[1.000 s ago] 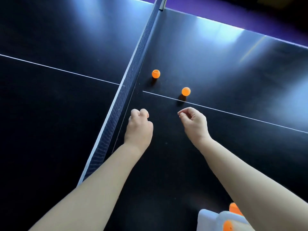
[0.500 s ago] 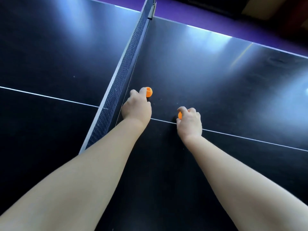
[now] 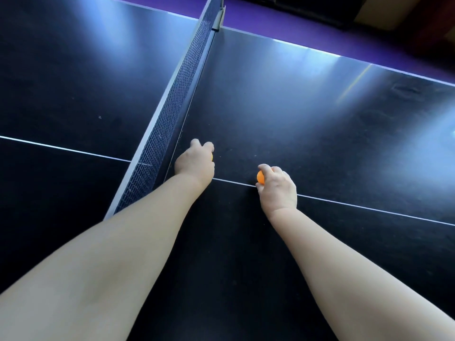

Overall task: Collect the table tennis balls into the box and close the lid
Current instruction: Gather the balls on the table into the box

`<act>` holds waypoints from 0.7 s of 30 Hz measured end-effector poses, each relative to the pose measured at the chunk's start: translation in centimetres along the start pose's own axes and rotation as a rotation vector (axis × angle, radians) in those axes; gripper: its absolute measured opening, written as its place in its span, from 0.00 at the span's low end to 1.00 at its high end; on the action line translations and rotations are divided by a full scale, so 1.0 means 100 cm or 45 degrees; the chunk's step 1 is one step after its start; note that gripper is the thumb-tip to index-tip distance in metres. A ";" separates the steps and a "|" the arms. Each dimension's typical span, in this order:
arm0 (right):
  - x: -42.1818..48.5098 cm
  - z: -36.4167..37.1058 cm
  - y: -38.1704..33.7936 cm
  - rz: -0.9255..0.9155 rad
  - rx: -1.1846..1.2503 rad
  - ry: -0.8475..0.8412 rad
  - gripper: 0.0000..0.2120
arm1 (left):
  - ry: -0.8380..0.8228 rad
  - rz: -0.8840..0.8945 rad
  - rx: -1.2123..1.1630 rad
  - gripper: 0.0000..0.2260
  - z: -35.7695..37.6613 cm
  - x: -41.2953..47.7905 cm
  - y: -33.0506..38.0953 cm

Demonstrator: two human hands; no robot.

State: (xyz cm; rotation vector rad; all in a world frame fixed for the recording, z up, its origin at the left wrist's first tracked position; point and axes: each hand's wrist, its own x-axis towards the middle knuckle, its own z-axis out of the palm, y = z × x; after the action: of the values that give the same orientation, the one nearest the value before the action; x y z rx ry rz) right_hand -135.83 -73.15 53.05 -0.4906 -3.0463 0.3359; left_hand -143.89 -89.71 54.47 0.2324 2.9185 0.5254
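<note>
left hand grips first ball, right hand grips second ball.

Single wide-angle view from the person's head, facing forward and steeply down onto the dark table, whose net crosses the frame diagonally from lower left to top centre. The camera sits close: both forearms enter from the bottom corners, with the left grip and right grip at full stretch in mid-frame. Beyond the table's far edge, a strip of purple floor closes the top.
</note>
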 end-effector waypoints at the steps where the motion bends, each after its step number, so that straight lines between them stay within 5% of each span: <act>1: 0.000 -0.003 0.000 0.003 0.007 -0.025 0.18 | -0.006 -0.035 -0.073 0.14 -0.002 -0.011 -0.001; 6: -0.018 -0.035 0.011 0.106 0.329 -0.232 0.19 | 0.007 -0.146 -0.559 0.17 -0.013 -0.102 0.005; 14: -0.182 -0.118 0.039 0.277 1.006 -0.263 0.11 | -0.362 -0.023 -0.880 0.14 -0.007 -0.282 0.024; 21: -0.349 -0.194 0.084 0.380 1.225 -0.022 0.15 | -0.416 0.191 -1.155 0.17 -0.031 -0.382 0.072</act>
State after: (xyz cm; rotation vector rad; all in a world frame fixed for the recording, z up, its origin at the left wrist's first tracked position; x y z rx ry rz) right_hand -98.78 -72.35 70.06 -0.8118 -2.3740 1.6625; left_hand -106.38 -91.03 65.04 0.3561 2.0940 1.5677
